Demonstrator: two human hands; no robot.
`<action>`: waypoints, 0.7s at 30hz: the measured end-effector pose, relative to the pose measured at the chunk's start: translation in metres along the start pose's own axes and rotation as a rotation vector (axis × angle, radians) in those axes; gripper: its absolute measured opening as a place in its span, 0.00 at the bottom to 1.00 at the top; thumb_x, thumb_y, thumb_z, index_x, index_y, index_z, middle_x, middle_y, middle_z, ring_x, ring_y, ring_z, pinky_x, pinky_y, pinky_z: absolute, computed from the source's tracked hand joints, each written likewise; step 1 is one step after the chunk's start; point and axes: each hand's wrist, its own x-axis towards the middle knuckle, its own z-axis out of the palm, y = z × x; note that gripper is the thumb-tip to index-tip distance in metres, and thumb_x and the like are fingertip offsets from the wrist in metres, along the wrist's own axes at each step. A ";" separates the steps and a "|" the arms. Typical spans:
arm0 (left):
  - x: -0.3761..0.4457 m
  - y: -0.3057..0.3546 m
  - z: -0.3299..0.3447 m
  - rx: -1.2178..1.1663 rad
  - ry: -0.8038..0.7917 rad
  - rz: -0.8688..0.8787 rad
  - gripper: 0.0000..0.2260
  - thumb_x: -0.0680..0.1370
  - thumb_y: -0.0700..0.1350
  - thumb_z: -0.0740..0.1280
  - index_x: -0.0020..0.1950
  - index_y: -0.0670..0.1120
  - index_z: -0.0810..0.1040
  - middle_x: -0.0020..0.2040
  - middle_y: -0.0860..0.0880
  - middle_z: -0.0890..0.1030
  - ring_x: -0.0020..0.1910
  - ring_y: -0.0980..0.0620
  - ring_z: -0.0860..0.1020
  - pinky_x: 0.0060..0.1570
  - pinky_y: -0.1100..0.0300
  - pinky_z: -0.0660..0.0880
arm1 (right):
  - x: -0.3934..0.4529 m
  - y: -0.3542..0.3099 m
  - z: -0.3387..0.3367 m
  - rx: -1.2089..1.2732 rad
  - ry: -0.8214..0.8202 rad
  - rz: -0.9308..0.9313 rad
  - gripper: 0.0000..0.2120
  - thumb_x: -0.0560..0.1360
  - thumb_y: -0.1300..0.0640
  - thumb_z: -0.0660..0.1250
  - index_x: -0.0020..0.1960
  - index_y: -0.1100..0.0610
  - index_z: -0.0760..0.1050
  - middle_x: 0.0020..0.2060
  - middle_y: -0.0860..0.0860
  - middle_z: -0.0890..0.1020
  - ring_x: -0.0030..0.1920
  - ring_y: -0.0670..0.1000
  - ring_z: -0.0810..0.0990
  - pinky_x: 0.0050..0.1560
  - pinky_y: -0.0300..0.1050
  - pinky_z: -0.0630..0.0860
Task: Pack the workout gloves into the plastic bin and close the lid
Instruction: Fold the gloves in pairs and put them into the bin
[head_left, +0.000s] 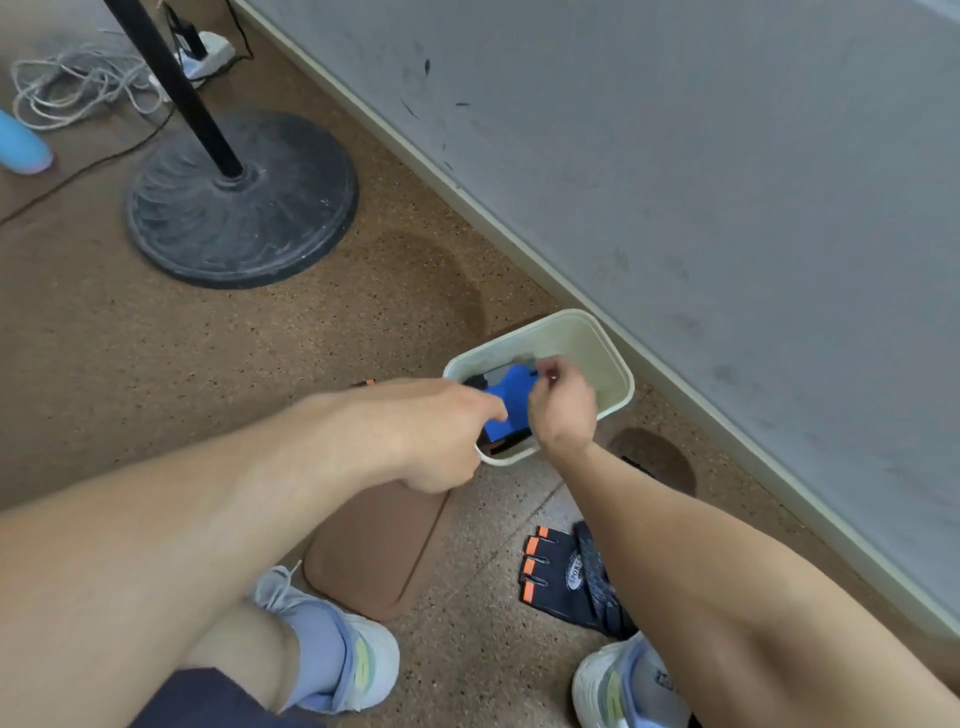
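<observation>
now blue glove (511, 402) between both hands, inside bin (605, 343).

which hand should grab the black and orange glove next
Right, probably: the black and orange glove lies beside the right forearm, while the left hand works across at the bin.

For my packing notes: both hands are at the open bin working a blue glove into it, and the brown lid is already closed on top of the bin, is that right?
Not quite. In the head view the brown lid lies flat on the floor in front of the bin, which is open. The rest holds: the left hand and right hand are both at the bin with the blue glove.
</observation>
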 end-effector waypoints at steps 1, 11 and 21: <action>0.002 0.006 -0.004 0.000 0.021 0.012 0.25 0.84 0.48 0.61 0.80 0.60 0.61 0.78 0.52 0.70 0.70 0.45 0.75 0.63 0.56 0.73 | -0.001 0.005 -0.011 0.066 0.099 0.024 0.12 0.78 0.59 0.60 0.55 0.51 0.79 0.53 0.49 0.85 0.52 0.54 0.82 0.48 0.45 0.75; 0.025 0.049 0.005 0.062 -0.053 0.111 0.24 0.83 0.49 0.64 0.79 0.59 0.63 0.71 0.57 0.76 0.50 0.56 0.74 0.55 0.61 0.70 | -0.046 0.152 -0.063 -0.126 -0.054 0.327 0.21 0.74 0.44 0.71 0.63 0.49 0.75 0.63 0.51 0.77 0.60 0.56 0.79 0.56 0.50 0.77; 0.036 0.063 0.018 0.152 -0.093 0.122 0.24 0.82 0.54 0.65 0.78 0.60 0.64 0.72 0.59 0.75 0.68 0.51 0.75 0.63 0.57 0.72 | -0.074 0.199 -0.049 -0.438 -0.429 0.434 0.59 0.70 0.58 0.78 0.82 0.50 0.35 0.76 0.56 0.62 0.72 0.62 0.70 0.64 0.58 0.74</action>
